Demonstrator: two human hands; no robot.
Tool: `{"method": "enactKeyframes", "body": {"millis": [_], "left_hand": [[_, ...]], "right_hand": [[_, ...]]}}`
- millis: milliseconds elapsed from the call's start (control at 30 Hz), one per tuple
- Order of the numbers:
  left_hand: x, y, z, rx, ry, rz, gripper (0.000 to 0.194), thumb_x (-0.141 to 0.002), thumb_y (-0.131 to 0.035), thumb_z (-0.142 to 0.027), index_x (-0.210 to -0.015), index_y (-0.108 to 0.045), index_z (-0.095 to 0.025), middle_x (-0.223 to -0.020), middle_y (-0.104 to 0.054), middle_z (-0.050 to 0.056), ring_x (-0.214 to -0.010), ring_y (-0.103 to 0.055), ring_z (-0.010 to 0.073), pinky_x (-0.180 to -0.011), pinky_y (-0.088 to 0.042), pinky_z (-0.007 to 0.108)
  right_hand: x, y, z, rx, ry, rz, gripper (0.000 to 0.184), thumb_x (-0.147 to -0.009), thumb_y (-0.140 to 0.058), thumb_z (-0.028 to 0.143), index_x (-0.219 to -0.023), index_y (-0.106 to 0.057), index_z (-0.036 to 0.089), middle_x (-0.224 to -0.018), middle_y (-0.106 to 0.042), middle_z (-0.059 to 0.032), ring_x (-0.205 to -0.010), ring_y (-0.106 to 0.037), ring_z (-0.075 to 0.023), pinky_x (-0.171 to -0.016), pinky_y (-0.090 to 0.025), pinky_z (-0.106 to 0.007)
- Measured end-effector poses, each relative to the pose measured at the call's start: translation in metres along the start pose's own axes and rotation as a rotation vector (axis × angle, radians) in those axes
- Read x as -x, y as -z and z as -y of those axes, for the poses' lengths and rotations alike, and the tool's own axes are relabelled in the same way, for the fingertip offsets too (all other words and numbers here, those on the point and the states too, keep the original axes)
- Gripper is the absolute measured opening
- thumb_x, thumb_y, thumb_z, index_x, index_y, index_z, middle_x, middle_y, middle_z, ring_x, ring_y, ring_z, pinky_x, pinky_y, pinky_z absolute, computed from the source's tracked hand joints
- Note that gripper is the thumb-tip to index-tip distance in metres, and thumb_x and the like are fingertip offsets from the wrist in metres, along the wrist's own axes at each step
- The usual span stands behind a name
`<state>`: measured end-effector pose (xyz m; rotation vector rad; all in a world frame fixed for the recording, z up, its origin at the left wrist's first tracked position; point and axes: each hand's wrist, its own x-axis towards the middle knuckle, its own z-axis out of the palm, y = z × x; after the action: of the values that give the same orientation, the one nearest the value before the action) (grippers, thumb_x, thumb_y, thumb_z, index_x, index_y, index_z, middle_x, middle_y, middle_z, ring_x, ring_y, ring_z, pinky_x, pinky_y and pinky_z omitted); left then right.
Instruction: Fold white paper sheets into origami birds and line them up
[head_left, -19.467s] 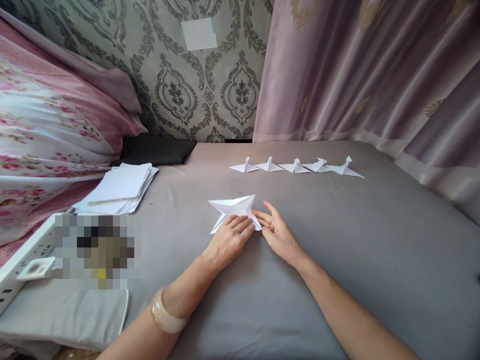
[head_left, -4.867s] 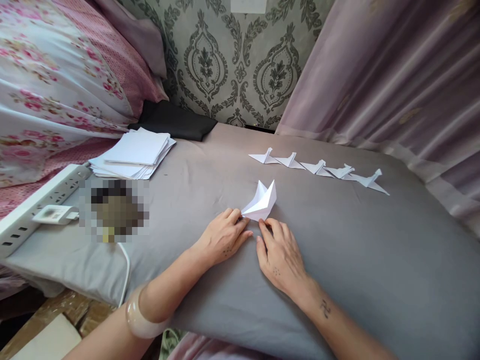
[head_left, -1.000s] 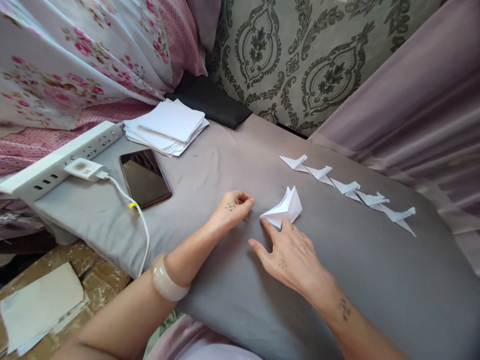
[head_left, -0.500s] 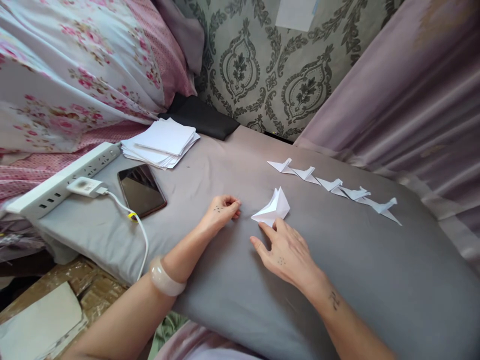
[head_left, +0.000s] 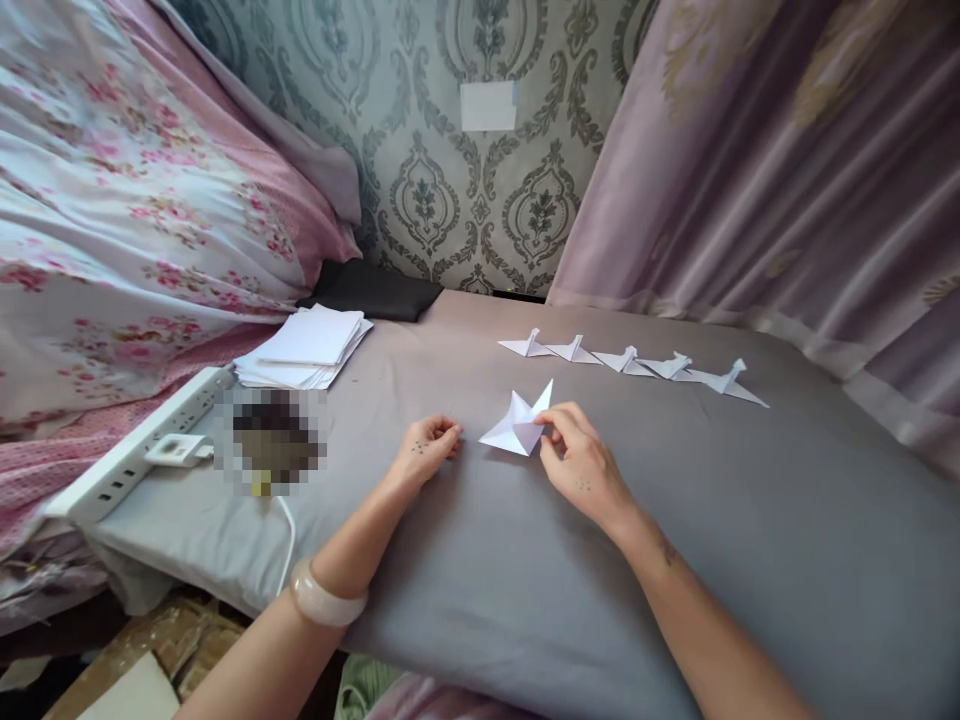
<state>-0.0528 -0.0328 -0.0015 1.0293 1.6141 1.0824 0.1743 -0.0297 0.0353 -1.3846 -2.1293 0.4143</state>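
A partly folded white origami paper (head_left: 513,428) stands on the grey cloth, one narrow point sticking up at its right. My right hand (head_left: 585,465) pinches its right edge between thumb and forefinger. To the left of the paper, apart from it, my left hand (head_left: 429,450) rests with its fingers curled in and the thumb against them; nothing shows in it. Beyond the hands, several finished paper birds (head_left: 628,360) with upright necks form a slanting row, end to end.
Back left lies a stack of white paper sheets (head_left: 311,345), near a black folded item (head_left: 379,288). A white power strip (head_left: 142,445) with a plugged-in charger (head_left: 178,449) runs along the left edge. A white cable (head_left: 288,545) hangs over the front edge. Curtains border the right.
My right hand has moved from the paper's front edge to grip its right side, and the paper has turned, its narrow point now raised at the right. The camera view has tilted up.
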Motion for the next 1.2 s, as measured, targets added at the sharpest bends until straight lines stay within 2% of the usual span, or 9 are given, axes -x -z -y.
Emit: {"method": "enactKeyframes", "body": {"millis": [167, 333, 433, 500, 600, 700, 767, 933, 1200], "left_hand": [[0.011, -0.011, 0.0, 0.008, -0.011, 0.014, 0.019, -0.068, -0.067, -0.031, -0.077, -0.063, -0.014, -0.058, -0.063, 0.0, -0.058, -0.061, 0.0149, -0.059, -0.049, 0.025], [0.027, -0.024, -0.001, 0.087, -0.018, 0.004, 0.032, -0.066, -0.073, -0.031, -0.088, -0.057, -0.013, -0.075, -0.065, 0.004, -0.063, -0.064, 0.0139, -0.059, -0.052, 0.025], [0.028, -0.036, -0.014, 0.176, -0.006, -0.007, 0.043, -0.067, -0.075, -0.035, -0.097, -0.054, -0.012, -0.088, -0.066, 0.009, -0.072, -0.067, 0.0157, -0.063, -0.054, 0.027], [0.025, -0.045, -0.032, 0.27, -0.024, -0.006, 0.049, -0.066, -0.077, -0.039, -0.1, -0.055, -0.011, -0.096, -0.067, 0.013, -0.082, -0.067, 0.018, -0.069, -0.055, 0.028], [0.018, -0.06, -0.071, 0.396, -0.153, 0.039, 0.051, -0.067, -0.076, -0.045, -0.1, -0.058, -0.011, -0.101, -0.068, 0.013, -0.091, -0.066, 0.019, -0.077, -0.053, 0.029], [0.012, -0.071, -0.107, 0.491, -0.303, 0.064, 0.045, -0.073, -0.072, -0.045, -0.101, -0.06, -0.012, -0.095, -0.071, 0.009, -0.085, -0.066, 0.0161, -0.077, -0.051, 0.027], [0.01, -0.076, -0.122, 0.511, -0.375, 0.066, 0.04, -0.076, -0.069, -0.043, -0.099, -0.063, -0.012, -0.089, -0.072, 0.006, -0.079, -0.065, 0.0141, -0.076, -0.051, 0.026], [0.013, -0.085, -0.135, 0.466, -0.467, 0.118, 0.027, -0.076, -0.07, -0.036, -0.089, -0.067, -0.013, -0.081, -0.071, 0.004, -0.074, -0.063, 0.0132, -0.07, -0.049, 0.022], [0.025, -0.09, -0.135, 0.383, -0.611, 0.173, 0.019, -0.082, -0.063, -0.034, -0.092, -0.066, -0.018, -0.086, -0.073, 0.004, -0.08, -0.066, 0.0158, -0.072, -0.051, 0.023]], "right_hand": [[-0.003, 0.009, 0.004, 0.199, 0.076, 0.128, 0.048, -0.078, -0.044, 0.01, -0.124, -0.047, 0.024, -0.125, -0.05, -0.007, -0.071, -0.058, -0.0129, -0.058, -0.039, -0.026], [-0.003, 0.01, -0.006, 0.23, 0.088, 0.163, 0.023, -0.088, -0.046, 0.02, -0.105, -0.06, 0.025, -0.115, -0.058, -0.0017, -0.079, -0.06, -0.0138, -0.062, -0.038, -0.025], [-0.007, 0.016, -0.003, 0.217, 0.056, 0.079, 0.018, -0.091, -0.045, 0.024, -0.093, -0.063, 0.024, -0.106, -0.062, -0.0003, -0.075, -0.061, -0.0121, -0.061, -0.038, -0.024], [-0.014, 0.025, 0.004, 0.188, 0.039, -0.019, 0.018, -0.092, -0.045, 0.026, -0.09, -0.063, 0.023, -0.104, -0.063, -0.0005, -0.07, -0.06, -0.0106, -0.061, -0.039, -0.024], [-0.026, 0.044, 0.018, 0.131, 0.072, -0.181, 0.02, -0.093, -0.044, 0.027, -0.091, -0.064, 0.022, -0.103, -0.062, -0.0012, -0.066, -0.059, -0.0094, -0.064, -0.042, -0.023], [-0.032, 0.061, 0.031, 0.137, 0.121, -0.296, 0.024, -0.095, -0.042, 0.028, -0.098, -0.065, 0.023, -0.105, -0.06, -0.0026, -0.063, -0.058, -0.009, -0.063, -0.043, -0.024], [-0.032, 0.069, 0.037, 0.164, 0.137, -0.346, 0.026, -0.096, -0.041, 0.029, -0.106, -0.064, 0.024, -0.104, -0.059, -0.0037, -0.063, -0.058, -0.0099, -0.06, -0.043, -0.024], [-0.027, 0.075, 0.04, 0.202, 0.151, -0.432, 0.03, -0.096, -0.041, 0.028, -0.118, -0.061, 0.025, -0.096, -0.062, -0.0036, -0.063, -0.06, -0.0115, -0.054, -0.04, -0.024], [-0.028, 0.076, 0.045, 0.132, 0.047, -0.645, 0.017, -0.093, -0.049, 0.03, -0.09, -0.063, 0.022, -0.08, -0.066, -0.0003, -0.057, -0.057, -0.0108, -0.057, -0.039, -0.024]]}}
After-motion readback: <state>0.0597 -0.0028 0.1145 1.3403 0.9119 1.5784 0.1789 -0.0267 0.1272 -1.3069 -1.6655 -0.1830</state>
